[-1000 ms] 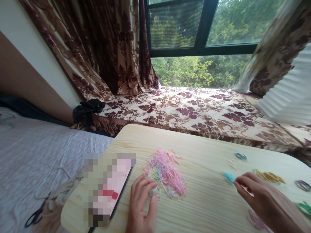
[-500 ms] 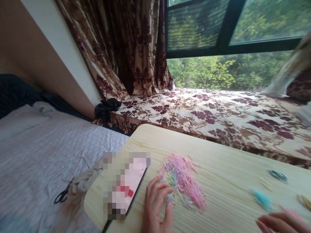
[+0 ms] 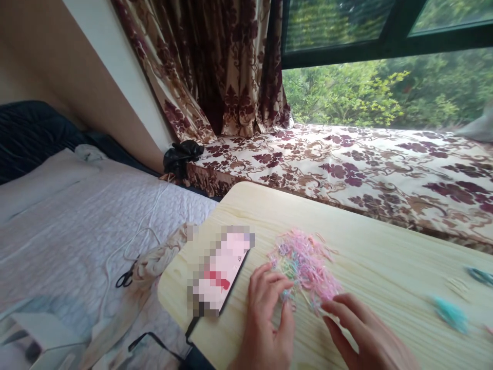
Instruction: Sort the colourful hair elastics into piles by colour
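A loose pile of thin pastel strands, mostly pink with some blue, green and yellow, lies on the pale wooden table. A few strands at its edge look looped like small elastic bands. My left hand is at the pile's near left edge, fingers curved and thumb apart, the fingertips at the blue strands. At the near right edge is my right hand, its index finger touching the pink strands and its thumb held away. Neither hand visibly grips anything. Farther right lies a turquoise bundle.
A phone, partly blurred out, lies left of the pile, with a black cord by it. Pale strands and a dark teal bundle are at the right. Scissors and a white cable lie on the bed.
My right hand has come left from the table's right side to the pile. My left hand stays by the pile. The camera view has turned slightly left and down.
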`<action>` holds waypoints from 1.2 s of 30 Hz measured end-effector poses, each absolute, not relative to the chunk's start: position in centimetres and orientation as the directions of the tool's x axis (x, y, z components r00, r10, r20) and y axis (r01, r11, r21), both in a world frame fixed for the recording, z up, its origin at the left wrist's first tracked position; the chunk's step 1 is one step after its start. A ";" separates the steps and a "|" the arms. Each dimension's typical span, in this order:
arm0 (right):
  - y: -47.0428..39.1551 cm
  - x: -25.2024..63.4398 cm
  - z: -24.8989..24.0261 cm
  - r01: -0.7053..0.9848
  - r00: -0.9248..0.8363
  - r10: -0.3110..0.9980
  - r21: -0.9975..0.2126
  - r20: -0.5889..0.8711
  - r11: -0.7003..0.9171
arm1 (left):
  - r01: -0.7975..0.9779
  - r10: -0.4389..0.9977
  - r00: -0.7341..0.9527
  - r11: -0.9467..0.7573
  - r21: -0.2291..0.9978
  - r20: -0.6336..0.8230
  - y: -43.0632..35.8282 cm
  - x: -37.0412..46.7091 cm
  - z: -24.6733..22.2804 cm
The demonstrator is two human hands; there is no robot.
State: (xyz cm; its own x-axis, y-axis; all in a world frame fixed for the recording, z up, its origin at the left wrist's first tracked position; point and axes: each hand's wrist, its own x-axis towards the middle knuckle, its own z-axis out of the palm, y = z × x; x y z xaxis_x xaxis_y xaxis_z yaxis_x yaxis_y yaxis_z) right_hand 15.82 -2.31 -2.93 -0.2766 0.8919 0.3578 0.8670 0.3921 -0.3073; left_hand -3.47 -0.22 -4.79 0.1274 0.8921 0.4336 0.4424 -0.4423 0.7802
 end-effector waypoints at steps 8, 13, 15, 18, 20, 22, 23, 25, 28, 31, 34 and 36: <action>-1.0 14.6 -2.5 0.866 -0.354 0.894 -0.265 0.273 0.424 | 0.419 0.897 0.109 -0.432 0.799 0.428 -0.1 -3.5 -4.6; -0.8 14.1 -2.2 0.875 -0.373 0.900 -0.238 0.225 0.421 | 0.400 0.896 0.080 -0.430 0.809 0.436 -0.1 -3.1 -5.4; -0.8 14.3 -2.1 0.862 -0.368 0.898 -0.272 0.242 0.427 | 0.389 0.898 0.053 -0.422 0.819 0.438 -0.1 -3.0 -5.7; -1.2 15.0 -2.0 0.836 -0.306 0.901 -0.366 0.307 0.408 | 0.399 0.896 0.066 -0.427 0.811 0.440 -0.2 -3.0 -5.7; -1.5 15.7 -2.0 0.815 -0.236 0.911 -0.441 0.339 0.376 | 0.423 0.892 0.093 -0.437 0.794 0.441 -0.2 -3.2 -5.5; -1.8 16.5 -2.1 0.786 -0.170 0.926 -0.521 0.336 0.334 | 0.447 0.887 0.112 -0.448 0.774 0.449 -0.1 -3.4 -5.2; -2.0 17.0 -2.2 0.771 -0.139 0.937 -0.559 0.321 0.306 | 0.458 0.885 0.116 -0.451 0.766 0.452 -0.1 -3.5 -5.1; -2.4 17.8 -2.3 0.746 -0.074 0.958 -0.622 0.277 0.238 | 0.474 0.879 0.126 -0.460 0.750 0.460 -0.1 -3.6 -5.0; -3.2 18.9 -2.5 0.718 0.029 0.981 -0.687 0.190 0.112 | 0.486 0.872 0.136 -0.473 0.735 0.471 0.0 -3.7 -5.1; -4.0 19.8 -2.3 0.687 0.098 0.986 -0.726 0.132 0.029 | 0.497 0.861 0.172 -0.496 0.712 0.479 0.1 -4.0 -5.6; -4.6 20.2 -1.7 0.688 0.139 0.982 -0.726 0.126 -0.004 | 0.512 0.845 0.213 -0.524 0.680 0.490 0.2 -4.5 -6.3; -5.0 20.5 -1.2 0.696 0.164 0.975 -0.718 0.150 -0.007 | 0.525 0.841 0.215 -0.528 0.667 0.496 0.3 -4.7 -6.6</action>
State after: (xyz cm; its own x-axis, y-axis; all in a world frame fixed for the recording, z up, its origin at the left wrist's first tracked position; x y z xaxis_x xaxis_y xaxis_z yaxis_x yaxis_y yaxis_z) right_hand 20.54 -4.96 -1.24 0.1636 0.9751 0.1498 0.6964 -0.0066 -0.7176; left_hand -4.73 0.28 -6.63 0.2154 0.8409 0.4964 0.5249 -0.5284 0.6673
